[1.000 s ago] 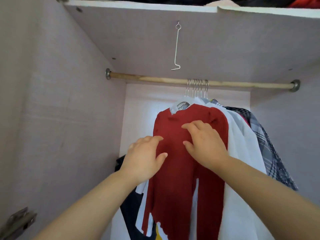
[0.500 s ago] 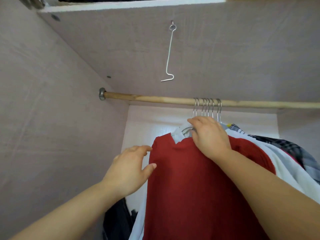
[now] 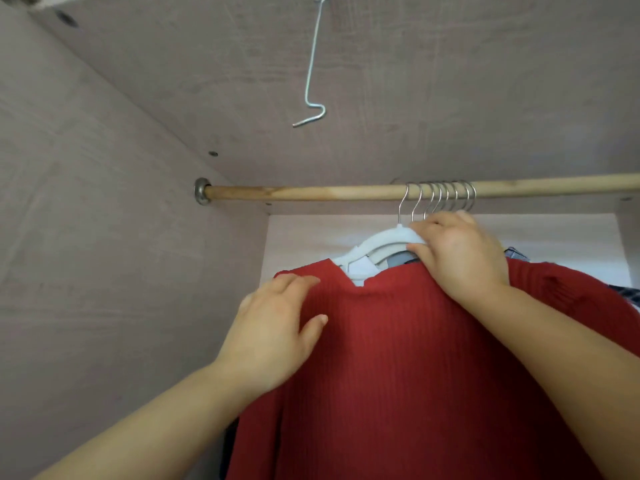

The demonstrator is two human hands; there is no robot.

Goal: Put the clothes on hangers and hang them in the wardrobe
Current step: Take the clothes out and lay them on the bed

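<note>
Apparently hung, the sweater [image 3: 415,358] was touched by the flat left hand [image 3: 277,337], its hanger [image 3: 374,247] gripped by the right hand [image 3: 460,258]. Release was likely needed next.

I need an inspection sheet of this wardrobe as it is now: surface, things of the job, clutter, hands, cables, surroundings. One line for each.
Surface: wooden rail runs across the wardrobe, its left end set in a metal socket.
Job's things: red ribbed top hangs on a white hanger; several metal hooks are bunched together on the rail.
Clutter: bent wire hook hangs from the top panel.
Hands: left hand rests on the top's shoulder with relaxed fingers; right hand grips the white hanger near its neck.
Cables: nothing seen.
Surroundings: pinkish-grey side wall; a plaid garment shows at the right edge.
</note>
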